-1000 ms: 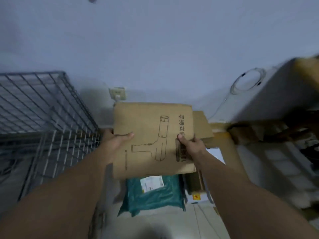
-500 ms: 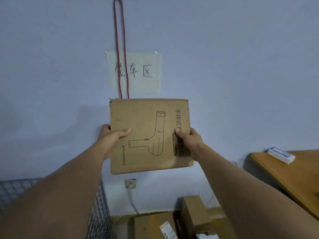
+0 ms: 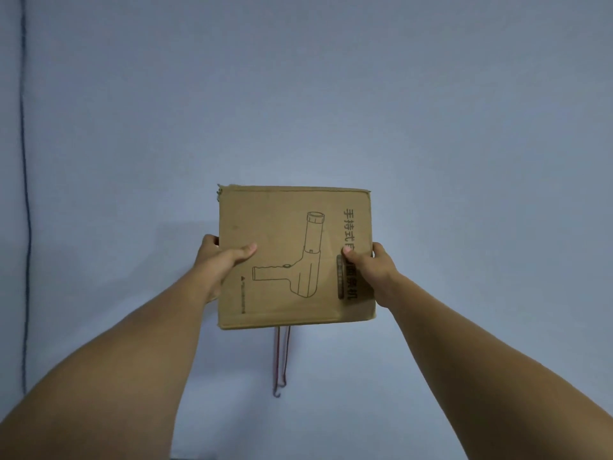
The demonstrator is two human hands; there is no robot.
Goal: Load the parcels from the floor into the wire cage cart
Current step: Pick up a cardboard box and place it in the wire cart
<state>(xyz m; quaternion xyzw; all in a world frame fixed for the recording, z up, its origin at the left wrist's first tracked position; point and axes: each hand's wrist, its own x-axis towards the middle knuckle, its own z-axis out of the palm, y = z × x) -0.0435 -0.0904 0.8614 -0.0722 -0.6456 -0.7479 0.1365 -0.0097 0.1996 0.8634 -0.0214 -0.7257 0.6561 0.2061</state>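
Flat cardboard box [image 3: 295, 257] gripped at side edges by left hand [image 3: 220, 262] and right hand [image 3: 371, 268], thumbs on face. Judged light, stiff; edge hold suits.

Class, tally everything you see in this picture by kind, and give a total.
Flat brown cardboard box: 1
Bare hands gripping it: 2, left hand, right hand
Thin red cord strands below it: 2
Dark blue cord at left edge: 1
Total: 6
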